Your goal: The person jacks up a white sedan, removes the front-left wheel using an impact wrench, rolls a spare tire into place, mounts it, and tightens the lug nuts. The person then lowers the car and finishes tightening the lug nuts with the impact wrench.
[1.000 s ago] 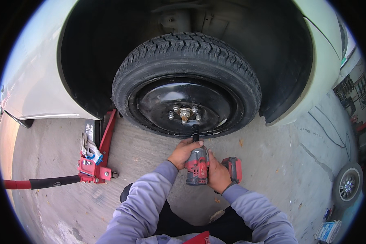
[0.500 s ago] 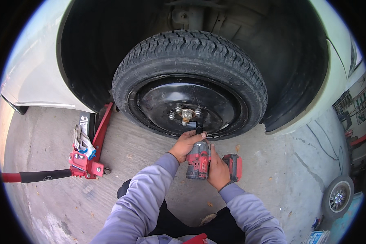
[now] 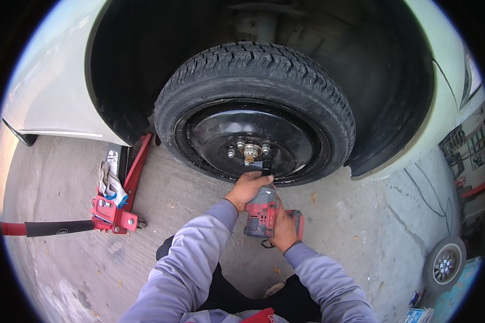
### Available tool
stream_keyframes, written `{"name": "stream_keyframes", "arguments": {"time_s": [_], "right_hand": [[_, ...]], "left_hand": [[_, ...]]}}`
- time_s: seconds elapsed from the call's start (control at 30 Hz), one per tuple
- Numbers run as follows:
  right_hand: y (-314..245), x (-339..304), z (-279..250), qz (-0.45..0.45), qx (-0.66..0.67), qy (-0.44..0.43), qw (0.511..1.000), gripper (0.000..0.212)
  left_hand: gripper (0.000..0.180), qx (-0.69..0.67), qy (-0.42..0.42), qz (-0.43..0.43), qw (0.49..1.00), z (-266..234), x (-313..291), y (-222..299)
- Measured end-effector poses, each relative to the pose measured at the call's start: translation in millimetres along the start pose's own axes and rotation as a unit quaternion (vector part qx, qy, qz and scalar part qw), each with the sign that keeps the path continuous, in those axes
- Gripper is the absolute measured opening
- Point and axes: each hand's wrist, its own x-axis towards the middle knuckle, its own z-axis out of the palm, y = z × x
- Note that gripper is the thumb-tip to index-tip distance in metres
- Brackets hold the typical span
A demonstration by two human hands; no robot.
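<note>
A red and black cordless impact wrench point(image 3: 261, 211) is between my hands, pointing toward the wheel. My left hand point(image 3: 248, 188) closes round its nose, just behind the black socket point(image 3: 267, 166). My right hand point(image 3: 284, 229) wraps the handle, with the red battery point(image 3: 298, 223) beyond it. The socket's end meets the lower right of the hub on a black steel wheel point(image 3: 215, 129); whatever nut it covers is hidden. Several silvery lug nuts point(image 3: 241, 144) sit around the rusty hub centre point(image 3: 249, 156). A black tyre point(image 3: 253, 81) surrounds the wheel.
The pale car's fender point(image 3: 54, 81) arches round the wheel. At left stands a red floor jack point(image 3: 113, 218) with its long handle point(image 3: 54, 228) and white gloves point(image 3: 111, 185) on top. Another wheel point(image 3: 445, 264) lies at far right, near a cable point(image 3: 434, 199) on the concrete.
The impact wrench has turned in my hands, its battery swinging left and partly behind my right hand. The socket's end sits closer in to the hub. My view has shifted slightly.
</note>
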Motion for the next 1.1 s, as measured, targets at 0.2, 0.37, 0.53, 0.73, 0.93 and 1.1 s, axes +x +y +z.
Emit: {"name": "stream_keyframes", "arguments": {"time_s": [0.2, 0.37, 0.53, 0.73, 0.93, 1.1], "right_hand": [[-1.8, 2.3, -3.9, -0.016, -0.012, 0.026, 0.999, 0.094], [-9.4, -4.0, -3.5, -0.016, -0.002, 0.021, 1.000, 0.096], [-20.1, -17.2, -12.0, 0.006, 0.013, -0.016, 1.000, 0.100], [-30.1, -20.0, -8.3, -0.052, 0.003, 0.013, 0.999, 0.093], [-44.6, 1.2, -8.4, -0.112, 0.000, 0.039, 0.993, 0.092], [-66.4, 27.1, -5.9, -0.073, 0.023, 0.040, 0.996, 0.099]], "left_hand": [[0.024, -0.026, 0.006, -0.006, 1.000, 0.0, 3.4, -1.4], [0.030, -0.007, 0.002, -0.025, 1.000, -0.9, -6.2, -3.8], [0.033, -0.058, 0.032, -0.033, 0.997, -4.0, -13.7, -0.1], [0.038, -0.107, 0.015, 0.009, 0.994, -15.6, -21.6, 5.8], [0.041, -0.168, -0.026, 0.045, 0.984, -24.7, -38.2, 30.7], [0.052, -0.194, -0.093, 0.050, 0.975, -30.6, -38.7, 54.6]]}}
